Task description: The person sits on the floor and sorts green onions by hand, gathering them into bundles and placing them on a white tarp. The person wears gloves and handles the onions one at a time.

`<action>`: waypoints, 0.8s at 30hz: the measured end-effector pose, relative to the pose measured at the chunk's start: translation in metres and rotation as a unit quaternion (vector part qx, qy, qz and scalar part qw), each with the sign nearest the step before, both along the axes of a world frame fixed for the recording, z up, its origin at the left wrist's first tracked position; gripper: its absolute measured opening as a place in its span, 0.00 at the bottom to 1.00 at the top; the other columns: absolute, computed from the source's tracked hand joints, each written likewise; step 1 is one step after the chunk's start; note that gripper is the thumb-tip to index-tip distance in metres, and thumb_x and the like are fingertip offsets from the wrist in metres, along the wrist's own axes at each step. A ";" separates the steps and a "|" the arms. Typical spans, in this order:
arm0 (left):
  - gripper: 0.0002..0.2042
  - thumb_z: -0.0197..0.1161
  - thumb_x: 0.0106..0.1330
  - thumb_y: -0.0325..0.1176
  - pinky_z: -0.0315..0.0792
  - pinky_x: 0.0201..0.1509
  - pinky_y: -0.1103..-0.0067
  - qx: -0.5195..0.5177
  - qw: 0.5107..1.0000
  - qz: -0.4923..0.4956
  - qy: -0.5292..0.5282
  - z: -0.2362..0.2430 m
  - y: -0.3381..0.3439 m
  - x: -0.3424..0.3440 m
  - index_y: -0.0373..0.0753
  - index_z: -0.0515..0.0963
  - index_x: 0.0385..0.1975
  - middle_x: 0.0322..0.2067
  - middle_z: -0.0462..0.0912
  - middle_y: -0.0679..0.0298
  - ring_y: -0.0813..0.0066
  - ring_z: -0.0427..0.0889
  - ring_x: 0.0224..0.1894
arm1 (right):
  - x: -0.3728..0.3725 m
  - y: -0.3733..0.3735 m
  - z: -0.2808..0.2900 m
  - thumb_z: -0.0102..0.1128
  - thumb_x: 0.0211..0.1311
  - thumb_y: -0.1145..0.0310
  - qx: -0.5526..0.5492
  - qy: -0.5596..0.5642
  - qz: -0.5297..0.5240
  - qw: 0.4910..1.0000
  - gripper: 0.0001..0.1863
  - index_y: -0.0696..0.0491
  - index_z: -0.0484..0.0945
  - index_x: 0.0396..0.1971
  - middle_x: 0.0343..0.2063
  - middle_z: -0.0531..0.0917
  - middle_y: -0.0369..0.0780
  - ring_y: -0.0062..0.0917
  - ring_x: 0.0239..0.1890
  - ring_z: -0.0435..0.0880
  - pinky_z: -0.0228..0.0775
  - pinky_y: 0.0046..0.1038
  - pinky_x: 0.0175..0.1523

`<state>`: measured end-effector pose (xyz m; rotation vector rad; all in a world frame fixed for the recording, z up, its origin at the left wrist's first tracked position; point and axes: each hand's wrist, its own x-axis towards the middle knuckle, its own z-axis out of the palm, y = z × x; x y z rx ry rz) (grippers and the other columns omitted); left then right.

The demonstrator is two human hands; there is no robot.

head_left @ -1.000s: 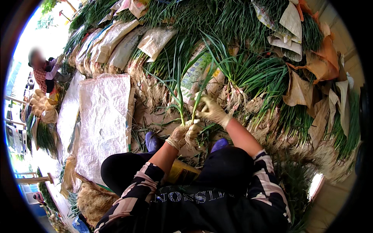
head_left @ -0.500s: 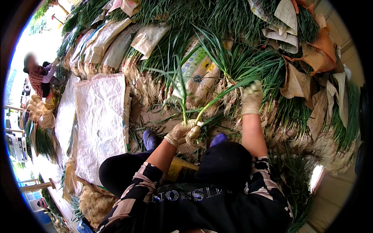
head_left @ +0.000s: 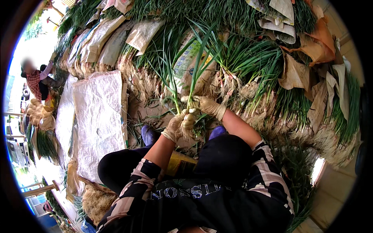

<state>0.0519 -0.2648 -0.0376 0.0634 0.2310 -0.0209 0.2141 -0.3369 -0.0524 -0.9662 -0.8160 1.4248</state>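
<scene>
My gloved left hand (head_left: 175, 126) is closed around the lower ends of a few spring onions (head_left: 197, 73), in front of my knees. Their white bulbs and pale roots hang below its fingers, and their long green leaves stand up and away from me. My gloved right hand (head_left: 208, 106) has its fingers bent round the stem of one of them, just above the bulbs. Some of its fingertips are hidden by the stems. Beyond both hands, a printed sack (head_left: 184, 73) lies among heaped spring onions (head_left: 252, 66), their stringy roots turned toward me.
A flat white woven sack (head_left: 99, 124) lies to my left. Brown and orange sheets (head_left: 297, 79) cover bundles at the right. Purple boots (head_left: 149, 136) show beside loose leaves on the ground. At the far left, another person (head_left: 37, 79) reaches to the heap.
My right hand has come in from the heap at the right to meet my left. The stem that leaned right now stands upright beside the other. The far person's arm has risen.
</scene>
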 end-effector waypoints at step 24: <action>0.07 0.50 0.63 0.34 0.59 0.19 0.83 0.273 0.951 0.072 0.128 0.040 0.050 0.029 0.39 0.68 0.37 0.20 0.70 0.67 0.80 0.63 0.16 | 0.014 -0.041 -0.024 0.54 0.55 0.60 -0.233 -0.357 0.244 0.871 0.18 0.50 0.73 0.46 0.45 0.73 0.40 0.24 0.42 0.75 0.68 0.30 0.46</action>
